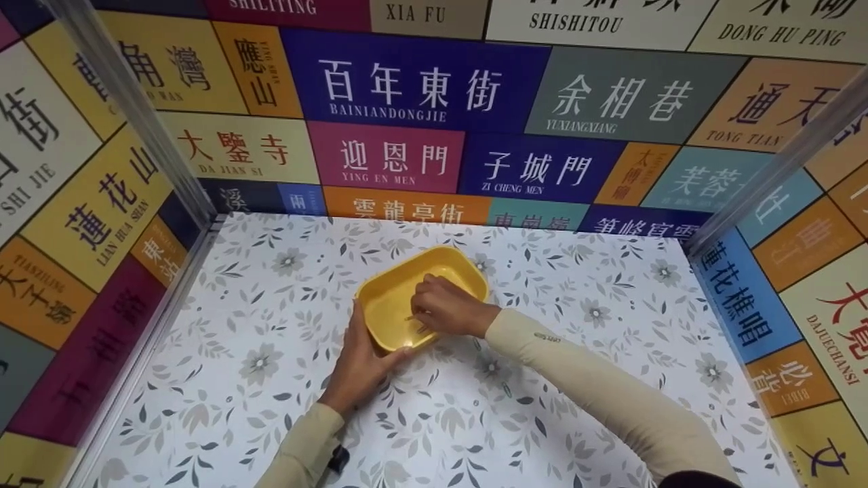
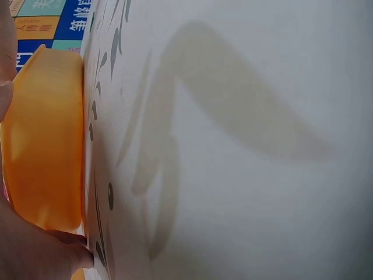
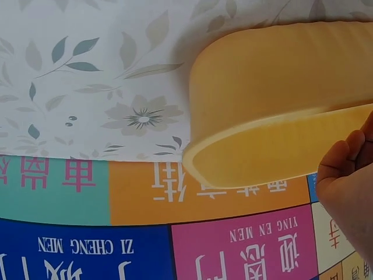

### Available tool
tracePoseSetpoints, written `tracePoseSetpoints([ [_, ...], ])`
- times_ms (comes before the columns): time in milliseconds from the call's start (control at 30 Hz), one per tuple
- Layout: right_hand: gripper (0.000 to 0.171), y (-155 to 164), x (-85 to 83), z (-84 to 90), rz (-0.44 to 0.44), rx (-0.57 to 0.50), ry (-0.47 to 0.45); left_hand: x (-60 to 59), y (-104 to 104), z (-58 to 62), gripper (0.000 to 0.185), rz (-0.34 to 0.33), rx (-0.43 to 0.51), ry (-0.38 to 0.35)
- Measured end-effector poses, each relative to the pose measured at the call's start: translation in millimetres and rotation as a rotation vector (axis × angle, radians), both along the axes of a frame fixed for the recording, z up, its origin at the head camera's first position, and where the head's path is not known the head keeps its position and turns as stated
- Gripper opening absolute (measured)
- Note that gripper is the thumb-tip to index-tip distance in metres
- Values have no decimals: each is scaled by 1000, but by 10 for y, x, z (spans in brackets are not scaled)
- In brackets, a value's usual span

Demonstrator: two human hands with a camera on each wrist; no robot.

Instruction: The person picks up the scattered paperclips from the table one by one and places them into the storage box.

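A yellow plastic basin [image 1: 383, 312], oblong with rounded corners, stands on the patterned tabletop in the head view. My left hand [image 1: 359, 366] holds its near left corner, the thumb along the near side and the fingers along the left side. In the left wrist view, parts of that hand [image 2: 35, 245] lie against the basin's outer wall [image 2: 46, 146]. Over the inside of the basin is my right hand [image 1: 447, 308], its fingers curled and pointing down. The right wrist view has the curled fingers [image 3: 344, 160] above the rim; whether they pinch something small is hidden.
The white tabletop [image 1: 258, 407] has a grey leaf and flower print. Upright panels with coloured place-name blocks [image 1: 413, 81] border it at the back, left and right, with metal-looking posts [image 1: 766, 169] at the corners. A black band [image 1: 338, 459] is at the left sleeve.
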State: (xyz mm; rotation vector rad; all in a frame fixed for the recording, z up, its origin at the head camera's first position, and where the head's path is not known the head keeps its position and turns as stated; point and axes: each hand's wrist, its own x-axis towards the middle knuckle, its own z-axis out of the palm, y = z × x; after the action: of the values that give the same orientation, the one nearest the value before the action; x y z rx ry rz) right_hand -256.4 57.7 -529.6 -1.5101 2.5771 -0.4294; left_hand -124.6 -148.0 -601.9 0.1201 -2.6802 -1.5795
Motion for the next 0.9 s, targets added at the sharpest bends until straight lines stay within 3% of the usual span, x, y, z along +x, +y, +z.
tracePoseSetpoints([
  [233, 10, -39, 25, -48, -25, 46, -33, 11, 1, -10, 140, 5, 1, 5],
  [667, 7, 194, 167, 91, 30, -178, 47, 1, -9, -15, 144, 1, -4, -17],
  [900, 8, 334, 306, 165, -5, -207, 25, 1, -17, -30, 144, -9, 7, 23],
])
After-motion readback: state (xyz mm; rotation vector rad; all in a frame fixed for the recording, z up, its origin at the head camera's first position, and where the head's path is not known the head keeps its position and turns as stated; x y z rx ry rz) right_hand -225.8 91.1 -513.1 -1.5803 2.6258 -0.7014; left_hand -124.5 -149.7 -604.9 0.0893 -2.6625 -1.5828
